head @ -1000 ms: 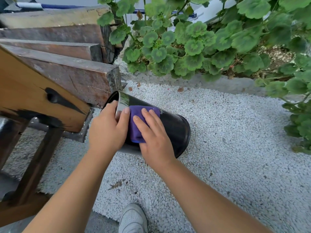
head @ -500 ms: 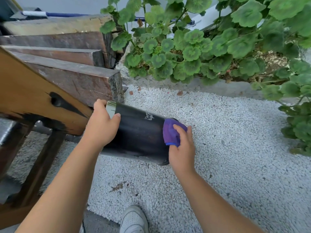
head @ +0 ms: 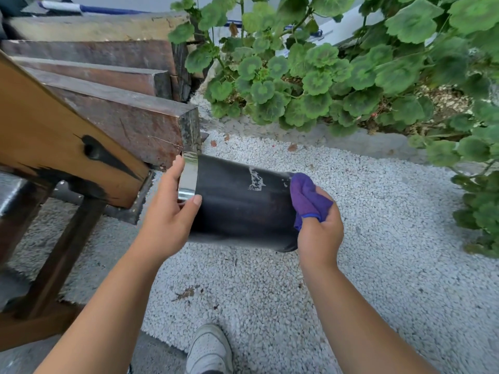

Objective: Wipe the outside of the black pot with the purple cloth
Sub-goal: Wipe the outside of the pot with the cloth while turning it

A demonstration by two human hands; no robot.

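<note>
The black pot (head: pixel 240 206) is held on its side in the air above white gravel, its shiny silver rim to the left and its base to the right. A scratched pale mark shows on its upper wall. My left hand (head: pixel 168 220) grips the rim end, thumb over the silver band. My right hand (head: pixel 320 233) holds the bunched purple cloth (head: pixel 306 197) pressed against the pot's base end, at the right edge of the wall.
Dark wooden steps (head: pixel 121 114) and an orange-brown wooden plank (head: pixel 48 136) stand close at the left, almost touching the pot's rim. Leafy green plants (head: pixel 337 76) fill the back and right. White gravel (head: pixel 378 265) covers the ground; my white shoe (head: pixel 209 349) is at the bottom.
My right hand slid the purple cloth from near the rim along the pot's wall to the base end. The pot turned, and its side wall now faces me.
</note>
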